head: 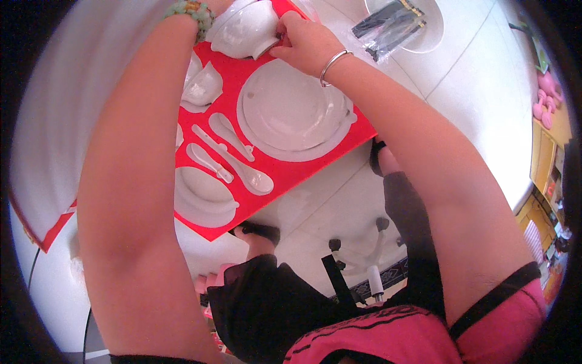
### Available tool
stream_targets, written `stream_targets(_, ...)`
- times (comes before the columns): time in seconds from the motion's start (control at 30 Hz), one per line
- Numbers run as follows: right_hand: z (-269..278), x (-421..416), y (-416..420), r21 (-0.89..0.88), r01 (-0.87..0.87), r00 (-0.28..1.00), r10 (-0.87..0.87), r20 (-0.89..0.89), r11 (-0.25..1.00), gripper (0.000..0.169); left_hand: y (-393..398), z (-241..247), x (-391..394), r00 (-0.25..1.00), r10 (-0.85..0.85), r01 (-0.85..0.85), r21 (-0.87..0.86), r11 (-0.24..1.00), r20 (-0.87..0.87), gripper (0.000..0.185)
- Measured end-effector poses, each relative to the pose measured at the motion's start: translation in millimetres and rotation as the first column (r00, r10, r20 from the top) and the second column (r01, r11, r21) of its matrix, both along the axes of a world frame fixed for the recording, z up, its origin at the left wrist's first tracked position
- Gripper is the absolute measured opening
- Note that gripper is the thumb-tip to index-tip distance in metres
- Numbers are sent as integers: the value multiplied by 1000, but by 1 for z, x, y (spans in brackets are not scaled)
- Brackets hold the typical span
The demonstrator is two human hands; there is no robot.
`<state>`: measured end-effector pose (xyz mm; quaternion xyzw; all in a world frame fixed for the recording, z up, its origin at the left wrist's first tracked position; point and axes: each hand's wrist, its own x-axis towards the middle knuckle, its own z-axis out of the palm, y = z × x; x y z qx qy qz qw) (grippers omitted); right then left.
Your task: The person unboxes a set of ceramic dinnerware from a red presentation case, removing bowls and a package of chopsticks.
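Observation:
A large glossy white bowl [245, 29] lies on its side at the top of a red liner board [232, 73] with shaped cutouts. My right hand [309, 43], with a silver bangle at the wrist, has its thumb and fingers on the bowl's lower right edge. Most of my left hand [220, 5] is cut off by the top of the picture, beyond a beaded bracelet, near the bowl's far left side. White plates [291, 109] fill a round cutout below my right hand. Smaller white bowls [203, 86] lie sideways left of them. A long white spoon [257, 179] rests between two shorter spoons [204, 159].
White dishes [204, 191] sit in the liner's near corner. Up right, dark items in clear plastic [391, 27] lie across a white round container [432, 27]. A wheeled chair base [363, 255] stands below. Pink objects [548, 100] sit on a wooden cabinet [550, 136] at far right.

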<state>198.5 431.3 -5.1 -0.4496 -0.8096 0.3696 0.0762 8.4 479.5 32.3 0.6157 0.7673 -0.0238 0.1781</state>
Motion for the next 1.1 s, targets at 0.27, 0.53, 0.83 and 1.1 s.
stream_targets(0.27,-3,5,7,-24,35,999,-35,3,999,35,-34,14,1,916,74,-139,138,981,395,40)
stream_targets(0.53,-33,7,16,93,52,985,-35,-171,994,51,-66,-5,-29,588,239,-442,59,895,773,41)
stream_targets(0.83,38,-5,34,-869,88,930,-353,-103,486,69,-96,39,-1,717,271,-516,228,826,642,37)
stream_targets(1.1,43,-10,21,-936,168,814,-579,-46,310,56,-200,151,53,349,407,-848,100,520,844,32)
